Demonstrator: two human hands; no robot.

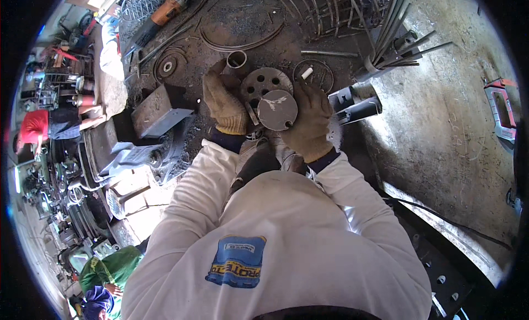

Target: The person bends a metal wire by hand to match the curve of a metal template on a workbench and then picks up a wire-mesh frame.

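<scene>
My left hand (225,102), in a brown work glove, has its fingers curled against a short piece of metal pipe (237,59) standing with its open end up. To the right of that hand, a thick round plate with several holes (278,79) lies on the dark work surface. A smooth grey metal disc (277,109) with one small hole near its edge overlaps the plate's near side. My right hand (309,121), gloved too, rests against the right edge of both with its fingers stretched forward. Its palm side is hidden.
An orange angle grinder (165,11) lies far left. Bent rods (242,44) and a metal ring (314,72) lie beyond my hands. A bundle of rods (388,50) stands in a holder to the right. A piece of angle steel (160,110) sits left. Two people (58,124) (110,270) are at the left.
</scene>
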